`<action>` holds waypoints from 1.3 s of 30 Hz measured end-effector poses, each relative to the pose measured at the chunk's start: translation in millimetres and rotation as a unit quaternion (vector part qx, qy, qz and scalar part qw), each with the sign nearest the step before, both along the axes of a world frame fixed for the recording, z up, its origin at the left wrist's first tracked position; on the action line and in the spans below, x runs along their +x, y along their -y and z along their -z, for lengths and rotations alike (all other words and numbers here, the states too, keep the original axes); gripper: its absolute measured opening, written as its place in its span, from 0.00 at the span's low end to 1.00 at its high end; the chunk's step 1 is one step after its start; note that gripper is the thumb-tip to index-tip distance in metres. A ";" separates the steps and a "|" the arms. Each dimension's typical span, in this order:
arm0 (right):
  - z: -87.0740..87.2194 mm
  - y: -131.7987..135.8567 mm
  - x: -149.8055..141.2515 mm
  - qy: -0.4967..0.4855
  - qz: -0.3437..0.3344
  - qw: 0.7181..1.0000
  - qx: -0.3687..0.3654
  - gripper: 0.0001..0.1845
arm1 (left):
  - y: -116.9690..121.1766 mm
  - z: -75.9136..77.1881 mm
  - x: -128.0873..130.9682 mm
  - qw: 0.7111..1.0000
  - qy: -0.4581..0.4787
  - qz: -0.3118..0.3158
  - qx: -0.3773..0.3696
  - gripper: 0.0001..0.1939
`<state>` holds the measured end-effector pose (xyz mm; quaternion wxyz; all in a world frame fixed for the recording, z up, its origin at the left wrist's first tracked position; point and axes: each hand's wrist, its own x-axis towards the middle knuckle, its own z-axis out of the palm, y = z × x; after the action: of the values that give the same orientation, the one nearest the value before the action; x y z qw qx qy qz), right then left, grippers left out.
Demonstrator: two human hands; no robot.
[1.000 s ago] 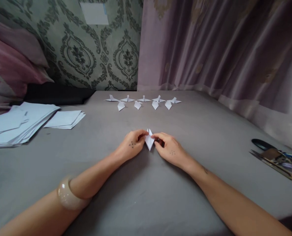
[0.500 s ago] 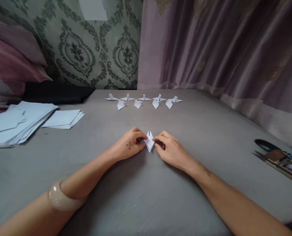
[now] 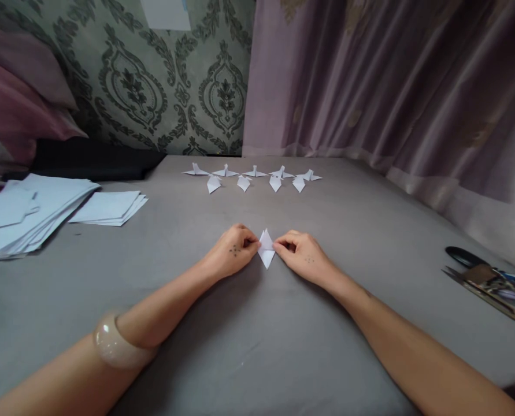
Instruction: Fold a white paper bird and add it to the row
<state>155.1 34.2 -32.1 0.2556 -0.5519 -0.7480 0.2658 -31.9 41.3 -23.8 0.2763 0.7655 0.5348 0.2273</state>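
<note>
A small folded white paper piece [image 3: 266, 249] lies on the grey cloth surface [image 3: 257, 346] between my hands. My left hand [image 3: 234, 254] pinches its left edge with curled fingers. My right hand [image 3: 303, 259] pinches its right edge the same way. A pale bangle [image 3: 114, 345] sits on my left forearm. Farther back, a row of several finished white paper figures [image 3: 252, 177] lies in two staggered lines.
Stacks of white paper sheets [image 3: 32, 211] and a smaller pile [image 3: 110, 207] lie at the left. Scissors and other tools [image 3: 485, 277] rest at the right edge. A patterned wall, pink cushions and a mauve curtain [image 3: 391, 81] close off the back.
Both hands stay on the paper piece. Its top points have been pressed together into a flatter, narrower shape, and the fingers have drawn closer to its middle.
</note>
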 end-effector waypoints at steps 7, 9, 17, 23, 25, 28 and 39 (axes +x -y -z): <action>-16.6 -9.9 0.7 0.004 -0.021 0.994 -0.106 0.13 | -2.3 -1.0 0.7 1.000 0.002 -0.001 0.003 0.11; -19.4 -13.6 1.2 0.017 -0.031 0.991 -0.129 0.14 | -3.0 -1.8 1.1 1.000 0.005 0.004 0.012 0.11; -27.5 -26.7 -2.6 0.057 -0.025 0.976 -0.210 0.13 | -11.7 4.4 -0.8 0.998 0.027 0.013 -0.058 0.16; -29.8 -28.5 -3.2 0.059 -0.016 0.973 -0.222 0.13 | -14.5 4.3 -3.0 0.989 0.061 -0.017 -0.132 0.14; -28.4 -28.9 -2.7 0.056 -0.015 0.973 -0.221 0.13 | -14.4 1.4 -2.4 0.985 0.068 -0.031 -0.155 0.13; -26.0 -29.2 -1.9 0.048 -0.012 0.975 -0.215 0.12 | -13.2 -4.6 -1.1 0.980 0.071 -0.047 -0.179 0.12; -17.8 -28.0 0.5 0.014 -0.012 0.979 -0.202 0.13 | -17.8 2.6 -3.7 0.990 0.046 -0.003 -0.132 0.13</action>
<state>155.7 62.2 -14.3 0.1253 -0.5868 -0.6888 0.4067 -35.6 59.0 -26.4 0.3984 0.7093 0.5493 0.1909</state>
